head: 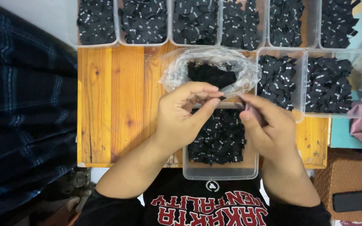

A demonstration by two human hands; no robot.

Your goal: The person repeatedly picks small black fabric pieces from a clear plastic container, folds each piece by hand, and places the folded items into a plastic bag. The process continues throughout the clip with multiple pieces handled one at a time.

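Both hands hover over a clear plastic tub [221, 171] holding several small black fabric labels [218, 138]. My left hand [185, 115] curls its fingers toward the thumb, with the fingertips meeting my right hand [269, 125] above the tub. The right hand pinches a small dark object between thumb and fingers; it is too small to tell what it is. Just behind the hands lies a crumpled clear plastic bag [177, 71] with more black labels inside.
A wooden table [114, 100] carries a back row of clear tubs [143, 23] filled with black labels, plus two more tubs [302, 79] at the right. A dark plaid cloth [21, 104] hangs at left. A brown woven box [348, 180] with a black phone sits lower right.
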